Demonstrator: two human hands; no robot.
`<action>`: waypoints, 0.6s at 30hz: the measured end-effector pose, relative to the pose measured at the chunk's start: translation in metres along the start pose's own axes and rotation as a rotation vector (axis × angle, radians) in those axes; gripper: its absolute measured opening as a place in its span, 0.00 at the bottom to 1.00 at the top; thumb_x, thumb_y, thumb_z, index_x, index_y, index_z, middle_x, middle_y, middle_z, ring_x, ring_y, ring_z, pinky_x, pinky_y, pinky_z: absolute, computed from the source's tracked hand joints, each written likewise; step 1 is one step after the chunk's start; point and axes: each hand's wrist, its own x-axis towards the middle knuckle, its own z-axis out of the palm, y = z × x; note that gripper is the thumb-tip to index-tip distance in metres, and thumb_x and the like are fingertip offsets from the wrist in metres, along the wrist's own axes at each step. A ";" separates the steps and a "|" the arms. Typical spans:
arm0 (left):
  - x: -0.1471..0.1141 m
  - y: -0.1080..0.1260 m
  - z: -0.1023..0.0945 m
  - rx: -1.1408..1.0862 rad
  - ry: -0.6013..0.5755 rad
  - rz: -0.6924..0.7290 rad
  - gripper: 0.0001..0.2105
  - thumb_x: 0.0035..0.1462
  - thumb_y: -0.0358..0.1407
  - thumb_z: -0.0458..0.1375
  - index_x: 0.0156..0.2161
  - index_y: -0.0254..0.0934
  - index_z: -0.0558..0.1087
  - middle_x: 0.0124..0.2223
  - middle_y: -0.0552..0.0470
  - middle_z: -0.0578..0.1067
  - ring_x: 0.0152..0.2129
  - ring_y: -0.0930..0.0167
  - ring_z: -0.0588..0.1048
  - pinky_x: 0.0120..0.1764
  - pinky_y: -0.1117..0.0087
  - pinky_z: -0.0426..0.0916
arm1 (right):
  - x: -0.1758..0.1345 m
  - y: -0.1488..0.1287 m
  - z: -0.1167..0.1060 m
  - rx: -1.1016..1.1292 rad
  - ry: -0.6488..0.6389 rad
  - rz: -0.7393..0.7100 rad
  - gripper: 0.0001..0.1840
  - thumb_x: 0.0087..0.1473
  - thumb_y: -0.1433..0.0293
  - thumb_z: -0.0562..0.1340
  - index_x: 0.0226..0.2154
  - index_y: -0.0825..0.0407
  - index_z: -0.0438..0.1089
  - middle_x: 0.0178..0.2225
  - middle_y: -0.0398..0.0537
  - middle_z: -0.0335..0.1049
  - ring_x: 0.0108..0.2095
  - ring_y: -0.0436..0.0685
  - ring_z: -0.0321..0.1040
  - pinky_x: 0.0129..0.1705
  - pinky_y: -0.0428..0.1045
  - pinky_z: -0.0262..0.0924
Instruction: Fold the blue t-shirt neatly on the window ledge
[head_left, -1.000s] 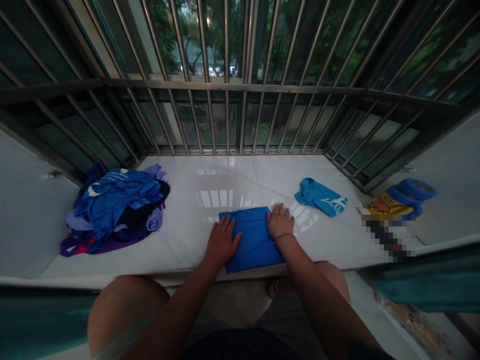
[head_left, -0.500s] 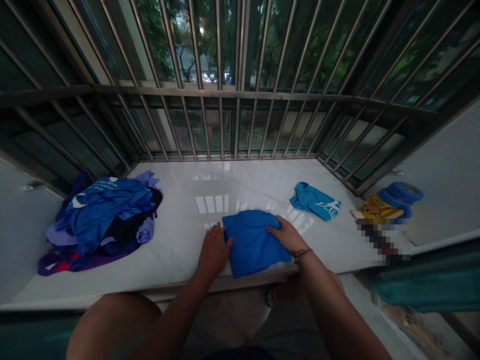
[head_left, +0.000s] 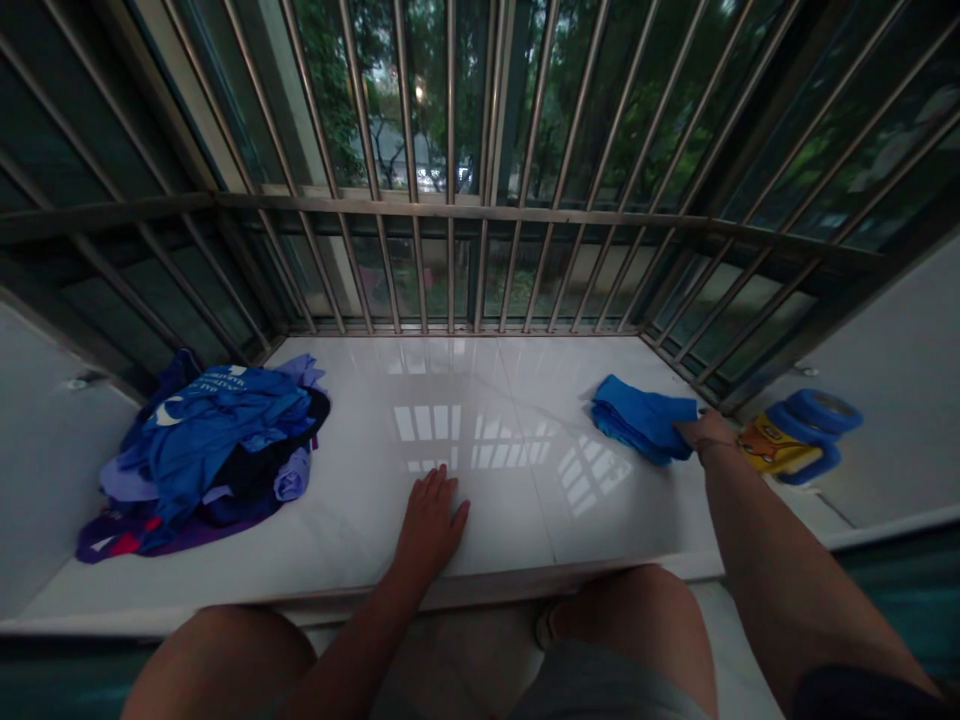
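On the right part of the white tiled ledge (head_left: 360, 450) lies a folded blue shirt (head_left: 645, 412), with several layers showing along its front edge. My right hand (head_left: 709, 432) grips the shirt's right end, its fingers partly hidden. The light-blue folded garment with white print that lay in that spot is now out of sight beneath it. My left hand (head_left: 433, 520) rests flat near the front edge of the ledge, fingers spread and holding nothing. Far to its left sits a heap of crumpled clothes (head_left: 225, 425) in blue, purple and black.
A blue and yellow container (head_left: 799, 435) with a handle stands at the right end, just past my right hand. Metal window bars (head_left: 450, 265) enclose the back and sides of the ledge. My knees (head_left: 637, 620) are against its front.
My right hand has carried the folded blue shirt from the middle to the right, onto the light-blue garment. My left hand let go of it and stayed near the front edge.
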 end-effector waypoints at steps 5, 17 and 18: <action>-0.002 -0.002 0.007 0.012 0.032 0.004 0.21 0.76 0.42 0.55 0.64 0.36 0.79 0.74 0.33 0.74 0.72 0.49 0.73 0.75 0.39 0.66 | -0.040 0.029 0.029 0.021 -0.072 0.173 0.44 0.67 0.59 0.65 0.71 0.75 0.62 0.62 0.95 0.69 0.62 0.84 0.76 0.58 0.69 0.68; -0.001 0.002 0.007 0.011 0.047 0.014 0.20 0.76 0.41 0.54 0.64 0.36 0.79 0.74 0.33 0.75 0.71 0.50 0.74 0.74 0.38 0.67 | -0.254 0.044 0.108 -0.092 -0.041 -0.450 0.36 0.74 0.53 0.47 0.70 0.53 0.73 0.74 0.65 0.69 0.75 0.75 0.64 0.75 0.73 0.57; -0.001 0.002 0.006 0.001 0.044 0.010 0.20 0.76 0.41 0.55 0.64 0.36 0.79 0.74 0.34 0.75 0.71 0.50 0.74 0.74 0.37 0.67 | -0.257 0.042 0.107 -0.117 -0.053 -0.438 0.36 0.75 0.53 0.46 0.70 0.51 0.74 0.75 0.62 0.68 0.76 0.75 0.63 0.76 0.74 0.55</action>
